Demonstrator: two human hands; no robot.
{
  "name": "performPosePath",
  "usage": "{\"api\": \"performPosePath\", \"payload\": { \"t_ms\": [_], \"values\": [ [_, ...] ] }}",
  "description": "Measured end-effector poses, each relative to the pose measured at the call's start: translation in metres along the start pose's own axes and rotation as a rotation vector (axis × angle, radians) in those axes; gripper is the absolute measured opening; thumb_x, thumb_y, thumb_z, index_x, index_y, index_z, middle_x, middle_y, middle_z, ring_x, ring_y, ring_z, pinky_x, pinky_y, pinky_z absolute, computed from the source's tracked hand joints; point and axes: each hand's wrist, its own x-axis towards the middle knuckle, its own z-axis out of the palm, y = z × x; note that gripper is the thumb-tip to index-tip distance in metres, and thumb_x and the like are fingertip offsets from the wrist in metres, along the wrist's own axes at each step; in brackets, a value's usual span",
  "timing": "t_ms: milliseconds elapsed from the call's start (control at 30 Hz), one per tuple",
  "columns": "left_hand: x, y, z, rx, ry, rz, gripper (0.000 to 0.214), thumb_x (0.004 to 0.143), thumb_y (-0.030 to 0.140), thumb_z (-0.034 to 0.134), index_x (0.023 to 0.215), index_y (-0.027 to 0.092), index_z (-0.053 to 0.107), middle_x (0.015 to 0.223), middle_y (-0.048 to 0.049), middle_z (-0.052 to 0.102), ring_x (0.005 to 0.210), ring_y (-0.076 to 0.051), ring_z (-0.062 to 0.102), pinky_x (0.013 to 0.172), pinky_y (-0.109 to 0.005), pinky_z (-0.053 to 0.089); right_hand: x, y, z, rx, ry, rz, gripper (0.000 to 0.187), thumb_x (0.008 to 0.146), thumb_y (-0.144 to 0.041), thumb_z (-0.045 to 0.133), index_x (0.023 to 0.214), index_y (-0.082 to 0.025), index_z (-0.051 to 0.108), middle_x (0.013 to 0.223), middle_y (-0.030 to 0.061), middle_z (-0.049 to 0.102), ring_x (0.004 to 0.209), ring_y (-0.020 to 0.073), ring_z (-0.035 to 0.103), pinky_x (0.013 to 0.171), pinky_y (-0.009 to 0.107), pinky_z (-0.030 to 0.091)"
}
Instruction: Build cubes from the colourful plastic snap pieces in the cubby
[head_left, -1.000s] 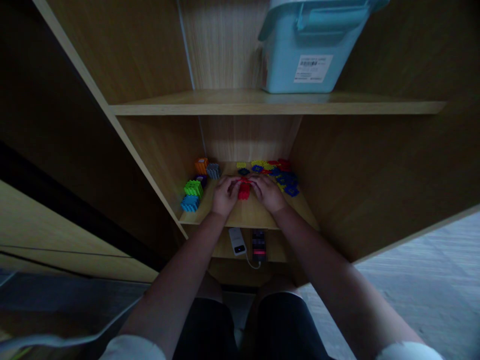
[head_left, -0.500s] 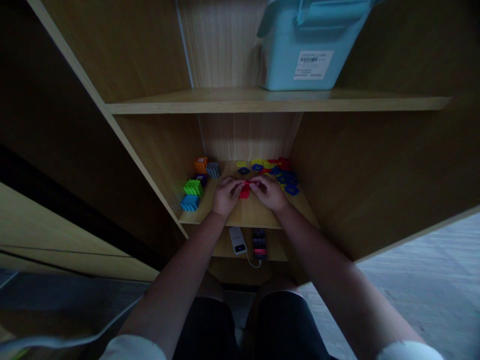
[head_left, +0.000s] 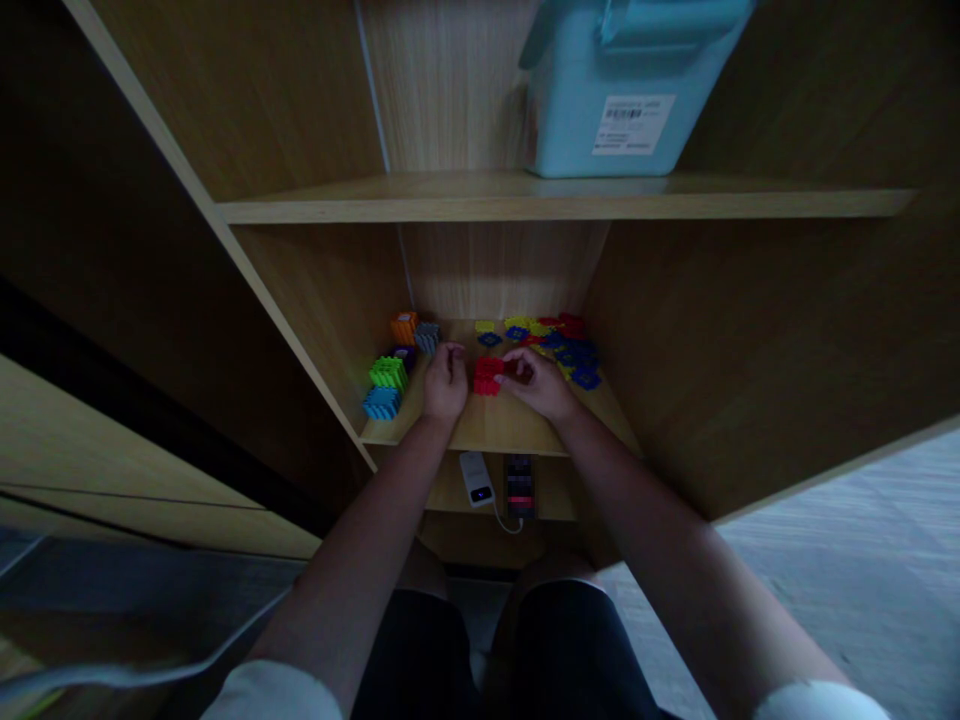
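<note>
Right hand (head_left: 541, 384) pinches red block (head_left: 487, 376); left hand (head_left: 445, 382) just beside it, grip unclear.

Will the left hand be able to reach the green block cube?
Probably yes. The left hand lies on the shelf just right of the green block cube, with only bare wood between them. The right hand holds the red blocks; the left's grip is hard to read.

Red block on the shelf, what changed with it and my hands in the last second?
The left hand let go of the red block and drew away to the left; only the right hand grips it now. The coloured cubes, the loose pieces and the pale blue box stayed put.
</note>
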Motion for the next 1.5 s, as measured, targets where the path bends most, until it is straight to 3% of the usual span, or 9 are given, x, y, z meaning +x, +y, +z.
{"api": "performPosePath", "payload": {
  "t_ms": [900, 1167, 1333, 1500],
  "values": [
    [0.002, -0.006, 0.003, 0.009, -0.024, -0.001, 0.018, 0.11, 0.032, 0.047, 0.101, 0.023, 0.061, 0.096, -0.0063, 0.073, 0.092, -0.023, 0.071, 0.087, -0.036, 0.054, -0.001, 0.009, 0.002, -0.055, -0.063, -0.03, 0.035, 0.085, -0.048, 0.082, 0.108, -0.025, 0.07, 0.086, -0.0003, 0.066, 0.077, 0.0186, 0.059, 0.071, 0.032, 0.048],
    [0.003, -0.007, 0.003, 0.01, -0.03, 0.006, 0.019, 0.11, 0.032, 0.046, 0.101, 0.024, 0.06, 0.095, -0.006, 0.072, 0.092, -0.023, 0.07, 0.087, -0.036, 0.054, -0.001, -0.001, -0.001, -0.079, -0.054, -0.069, 0.034, 0.088, -0.052, 0.079, 0.108, -0.026, 0.069, 0.091, 0.0021, 0.069, 0.08, 0.0201, 0.061, 0.074, 0.033, 0.051],
    [0.003, -0.006, 0.003, 0.013, -0.027, -0.002, 0.017, 0.109, 0.03, 0.047, 0.1, 0.023, 0.061, 0.095, -0.0066, 0.072, 0.093, -0.024, 0.07, 0.088, -0.038, 0.055, 0.003, 0.009, -0.008, -0.237, 0.075, -0.099, 0.023, 0.104, -0.043, 0.058, 0.104, -0.025, 0.071, 0.102, 0.008, 0.073, 0.094, 0.0245, 0.067, 0.09, 0.04, 0.054],
    [0.002, -0.007, 0.003, 0.012, -0.02, -0.009, 0.018, 0.109, 0.029, 0.047, 0.101, 0.023, 0.061, 0.096, -0.0068, 0.073, 0.094, -0.024, 0.071, 0.088, -0.037, 0.054, 0.002, 0.027, -0.007, -0.528, 0.113, -0.015, 0.02, 0.097, -0.03, 0.062, 0.104, -0.021, 0.078, 0.108, 0.0138, 0.075, 0.104, 0.0325, 0.066, 0.099, 0.049, 0.051]
  ]
}}
